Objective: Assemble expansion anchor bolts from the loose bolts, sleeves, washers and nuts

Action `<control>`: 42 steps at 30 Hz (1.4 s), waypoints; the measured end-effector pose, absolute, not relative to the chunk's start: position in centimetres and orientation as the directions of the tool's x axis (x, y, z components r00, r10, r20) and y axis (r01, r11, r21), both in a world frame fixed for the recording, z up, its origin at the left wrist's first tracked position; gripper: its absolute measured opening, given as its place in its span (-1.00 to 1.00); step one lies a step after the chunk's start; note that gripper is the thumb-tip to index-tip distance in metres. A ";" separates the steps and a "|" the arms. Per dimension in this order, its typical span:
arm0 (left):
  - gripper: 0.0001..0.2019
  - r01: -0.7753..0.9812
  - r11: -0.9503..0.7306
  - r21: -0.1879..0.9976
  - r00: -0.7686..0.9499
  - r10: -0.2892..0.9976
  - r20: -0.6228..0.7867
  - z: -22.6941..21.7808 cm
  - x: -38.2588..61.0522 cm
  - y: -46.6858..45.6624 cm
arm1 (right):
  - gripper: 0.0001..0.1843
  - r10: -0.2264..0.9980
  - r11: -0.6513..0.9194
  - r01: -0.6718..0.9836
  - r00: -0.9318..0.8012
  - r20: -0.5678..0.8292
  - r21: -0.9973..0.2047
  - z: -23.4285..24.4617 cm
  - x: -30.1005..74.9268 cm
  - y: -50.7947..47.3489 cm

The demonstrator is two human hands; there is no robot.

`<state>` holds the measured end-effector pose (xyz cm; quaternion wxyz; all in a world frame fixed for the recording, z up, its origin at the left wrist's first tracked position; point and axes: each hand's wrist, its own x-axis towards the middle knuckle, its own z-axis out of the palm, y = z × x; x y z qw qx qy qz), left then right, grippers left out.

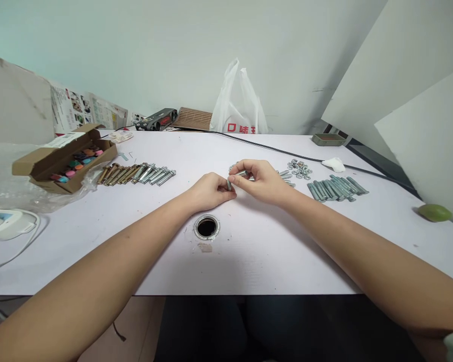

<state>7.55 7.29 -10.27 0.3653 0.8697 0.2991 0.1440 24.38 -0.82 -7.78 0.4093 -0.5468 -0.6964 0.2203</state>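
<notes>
Near the middle of the table my two hands meet. My left hand [213,192] is closed in a pinch on a small silver metal piece [229,185], too small to make out fully. My right hand [262,180], its fingertips touching the same piece, is closed on a silver bolt [243,173] that points left. Partly hidden behind my right hand lie loose silver bolts [286,176]. Silver nuts and washers [300,169] are heaped beyond it. Further right is a row of silver metal sleeves [334,188]. Left of my hands, bolts with fitted nuts [153,173] lie beside brass-coloured ones [118,174].
A metal-rimmed hole [207,228] sits in the table before my hands. At left stand an open cardboard box [70,178] of coloured items and a white charger-like device [9,224]. A black cable [272,147] crosses the back, near a white bag [239,108]. A green fruit [434,212] lies right.
</notes>
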 end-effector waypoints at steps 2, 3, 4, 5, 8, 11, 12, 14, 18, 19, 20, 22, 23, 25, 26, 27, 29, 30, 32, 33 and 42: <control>-0.71 0.425 -0.574 0.700 0.778 0.627 0.042 -10.2 7.7 7.2 | -0.82 0.938 0.310 0.585 -0.060 0.341 -0.749 -7.6 24.3 -0.8; -0.71 0.427 -0.585 0.690 0.780 0.624 0.046 -10.2 7.7 7.1 | -0.82 0.934 0.320 0.586 -0.062 0.352 -0.744 -7.5 24.3 -0.8; -0.71 0.426 -0.595 0.682 0.784 0.619 0.050 -10.2 7.8 7.1 | -0.82 0.929 0.332 0.588 -0.070 0.363 -0.738 -7.4 24.3 -0.8; -0.73 0.423 -0.603 0.676 0.788 0.614 0.055 -10.2 7.8 7.0 | -0.82 0.926 0.344 0.590 -0.082 0.369 -0.731 -7.3 24.3 -0.8; -0.74 0.425 -0.604 0.674 0.788 0.614 0.053 -10.2 7.9 6.9 | -0.75 0.936 0.330 0.611 -0.115 0.332 -0.720 -7.5 24.3 -0.8; -0.73 0.438 -0.571 0.695 0.778 0.628 0.026 -10.0 7.9 6.9 | -0.66 0.961 0.269 0.637 -0.131 0.243 -0.722 -7.8 24.3 -0.8; -0.73 0.439 -0.562 0.701 0.777 0.630 0.019 -10.0 7.9 6.9 | -0.66 0.965 0.260 0.641 -0.138 0.224 -0.723 -7.9 24.4 -0.7; -0.73 0.440 -0.550 0.710 0.777 0.629 0.006 -9.8 7.7 6.9 | -0.61 0.964 0.265 0.634 -0.149 0.221 -0.726 -7.7 24.7 -0.8; -0.74 0.464 -0.506 0.728 0.767 0.640 -0.044 -9.6 7.3 7.2 | -0.47 0.963 0.209 0.644 -0.005 0.270 -0.736 -6.8 26.7 -0.9; -0.74 0.479 -0.492 0.727 0.758 0.650 -0.059 -9.6 7.1 7.4 | -0.55 0.960 0.154 0.669 0.075 0.272 -0.727 -6.6 27.7 -0.9; -0.73 0.496 -0.483 0.722 0.746 0.663 -0.069 -9.6 7.0 7.5 | -0.62 0.950 0.080 0.701 0.162 0.267 -0.709 -6.6 28.7 -0.7; -0.72 0.524 -0.482 0.702 0.718 0.694 -0.059 -9.7 6.8 7.9 | -0.74 0.915 -0.099 0.758 0.323 0.240 -0.645 -6.9 30.9 -0.2; -0.72 0.533 -0.487 0.692 0.705 0.708 -0.044 -9.7 6.8 8.1 | -0.79 0.900 -0.184 0.776 0.380 0.215 -0.603 -7.3 31.9 0.1; -0.72 0.542 -0.495 0.680 0.687 0.726 -0.019 -9.8 6.8 8.4 | -0.84 0.882 -0.313 0.796 0.445 0.152 -0.519 -8.0 33.5 0.7; -0.72 0.544 -0.492 0.680 0.683 0.730 -0.017 -9.9 6.8 8.5 | -0.83 0.877 -0.359 0.796 0.466 0.115 -0.487 -8.4 34.1 1.0; -0.72 0.546 -0.486 0.683 0.680 0.733 -0.022 -9.9 6.9 8.5 | -0.81 0.875 -0.393 0.792 0.479 0.076 -0.467 -8.7 34.4 1.2; -0.71 0.547 -0.470 0.692 0.677 0.735 -0.036 -10.0 6.9 8.6 | -0.76 0.874 -0.429 0.781 0.486 0.012 -0.453 -9.0 34.7 1.5; -0.71 0.545 -0.465 0.698 0.677 0.735 -0.039 -10.0 6.9 8.6 | -0.74 0.875 -0.434 0.778 0.485 -0.006 -0.453 -9.0 34.6 1.6; -0.71 0.530 -0.467 0.708 0.686 0.727 -0.034 -10.0 6.8 8.5 | -0.74 0.874 -0.442 0.774 0.485 -0.024 -0.454 -8.9 34.4 1.7; -0.72 0.519 -0.469 0.714 0.692 0.722 -0.029 -9.9 6.7 8.4 | -0.75 0.870 -0.452 0.769 0.493 -0.032 -0.452 -8.9 34.3 1.7; -0.69 0.430 -0.445 0.786 0.699 0.715 0.022 -9.4 6.4 8.2 | -0.74 0.873 -0.441 0.736 0.486 -0.053 -0.514 -8.5 33.9 1.6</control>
